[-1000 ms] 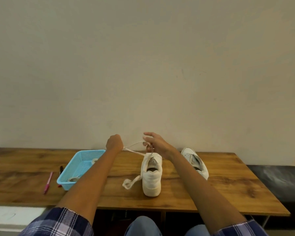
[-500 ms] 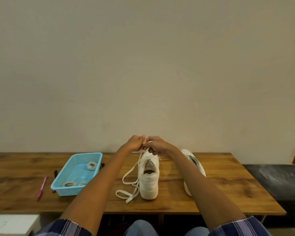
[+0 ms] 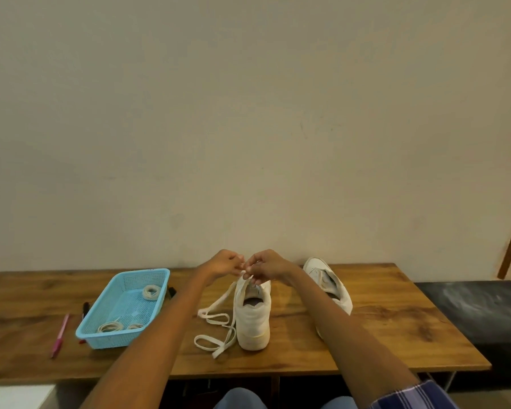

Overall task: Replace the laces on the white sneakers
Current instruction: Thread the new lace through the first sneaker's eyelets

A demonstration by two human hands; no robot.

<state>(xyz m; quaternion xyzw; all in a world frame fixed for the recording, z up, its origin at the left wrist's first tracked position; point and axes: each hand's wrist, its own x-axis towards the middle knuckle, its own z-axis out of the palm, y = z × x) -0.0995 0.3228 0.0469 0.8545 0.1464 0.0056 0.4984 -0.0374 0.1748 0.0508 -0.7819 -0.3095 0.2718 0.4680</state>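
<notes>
Head view: both hands, left [image 3: 223, 264] and right [image 3: 267, 267], fingers pinching the lace [image 3: 219, 326] above the near sneaker [image 3: 252, 317] on the desk [image 3: 396, 335]; slack loops beside it could snag or tangle, pulling the lace out of an eyelet.

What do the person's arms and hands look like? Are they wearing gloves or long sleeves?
No gloves: the left hand and the right hand are bare, with no rings or watch showing. Both forearms are bare too. On the right arm, a blue plaid sleeve with thin light stripes sits pushed up near the elbow. The left arm's sleeve is out of view.
</notes>
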